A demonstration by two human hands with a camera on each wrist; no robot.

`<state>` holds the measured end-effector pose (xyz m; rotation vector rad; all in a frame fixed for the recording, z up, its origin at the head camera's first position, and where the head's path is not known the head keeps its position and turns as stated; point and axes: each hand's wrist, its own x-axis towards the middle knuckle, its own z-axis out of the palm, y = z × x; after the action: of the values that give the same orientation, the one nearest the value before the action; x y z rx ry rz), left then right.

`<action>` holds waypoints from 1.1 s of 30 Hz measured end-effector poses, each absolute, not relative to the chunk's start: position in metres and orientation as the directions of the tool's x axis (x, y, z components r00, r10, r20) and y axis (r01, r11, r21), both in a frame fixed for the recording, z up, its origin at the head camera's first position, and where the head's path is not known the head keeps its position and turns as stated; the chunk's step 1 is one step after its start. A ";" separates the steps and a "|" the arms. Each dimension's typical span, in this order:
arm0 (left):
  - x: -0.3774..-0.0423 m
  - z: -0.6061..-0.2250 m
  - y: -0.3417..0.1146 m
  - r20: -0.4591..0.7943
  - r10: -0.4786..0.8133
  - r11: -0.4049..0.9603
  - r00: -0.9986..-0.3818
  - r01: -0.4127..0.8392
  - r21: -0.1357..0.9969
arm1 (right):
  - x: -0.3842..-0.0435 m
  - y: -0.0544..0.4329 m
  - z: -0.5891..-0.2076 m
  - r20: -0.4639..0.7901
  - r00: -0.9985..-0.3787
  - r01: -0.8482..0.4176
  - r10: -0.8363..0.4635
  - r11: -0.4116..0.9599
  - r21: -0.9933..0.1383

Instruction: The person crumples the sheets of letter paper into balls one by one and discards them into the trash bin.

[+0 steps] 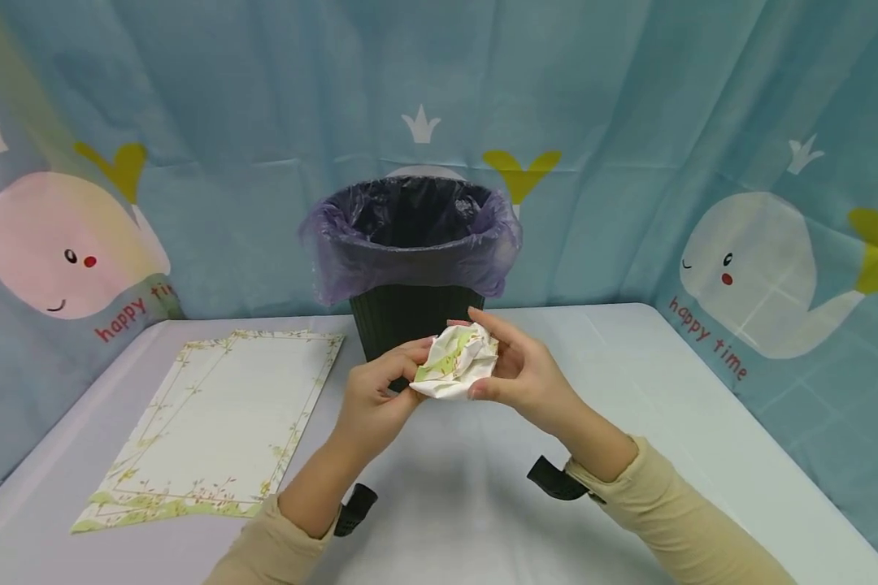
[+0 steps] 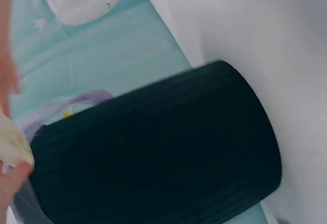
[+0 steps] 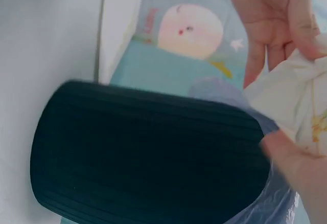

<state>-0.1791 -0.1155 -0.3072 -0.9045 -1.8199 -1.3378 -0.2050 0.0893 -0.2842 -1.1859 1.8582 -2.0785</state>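
Note:
A crumpled sheet of paper (image 1: 455,363), white with green floral print, is held up between both hands above the table. My left hand (image 1: 382,390) pinches its left side between thumb and fingers. On the other side my right hand (image 1: 528,378) grips the paper, thumb in front and fingers behind. In the right wrist view the crumpled paper (image 3: 291,93) shows at the right edge, with the left hand (image 3: 276,19) above it. Just behind the hands stands a dark ribbed trash bin (image 1: 380,317), lined with a purple plastic bag (image 1: 410,268).
Several flat sheets of floral-bordered paper (image 1: 219,422) lie overlapping on the white table (image 1: 593,357), left of the bin. A blue curtain (image 1: 593,81) with whale prints surrounds the table at the back and sides. Black straps (image 1: 556,479) sit at the wrists.

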 end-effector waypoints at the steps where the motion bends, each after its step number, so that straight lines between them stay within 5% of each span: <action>1: -0.180 -0.308 -0.117 0.848 0.146 0.212 -0.510 0.853 0.476 | -0.205 0.089 -0.284 0.468 -0.689 -0.400 -0.554 -0.247 -0.882; 11: -0.183 -0.318 -0.122 0.820 0.147 0.290 -0.553 0.817 0.499 | -0.203 0.081 -0.298 0.619 -0.658 -0.625 -0.430 -0.146 -0.767; 16: -0.180 -0.316 -0.118 0.752 0.159 0.314 -0.640 0.755 0.576 | -0.205 0.082 -0.297 0.760 -0.540 -0.765 -0.363 -0.164 -0.622; 21: -0.173 -0.307 -0.119 0.484 0.324 0.202 -0.813 0.559 0.804 | -0.212 0.085 -0.293 0.878 -0.367 -0.872 -0.307 -0.215 -0.439; 25: -0.173 -0.304 -0.120 0.394 0.404 0.055 -0.826 0.452 0.890 | -0.215 0.084 -0.297 0.912 -0.253 -0.920 -0.322 -0.213 -0.330; 33: -0.178 -0.304 -0.116 0.366 0.265 -0.021 -0.892 0.374 0.927 | -0.216 0.084 -0.303 0.883 -0.243 -0.935 -0.401 -0.144 -0.323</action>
<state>-0.1778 -0.1157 -0.3042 -0.7014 -2.1396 -2.0743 -0.2157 0.0844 -0.3034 -2.1174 2.2801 -1.9451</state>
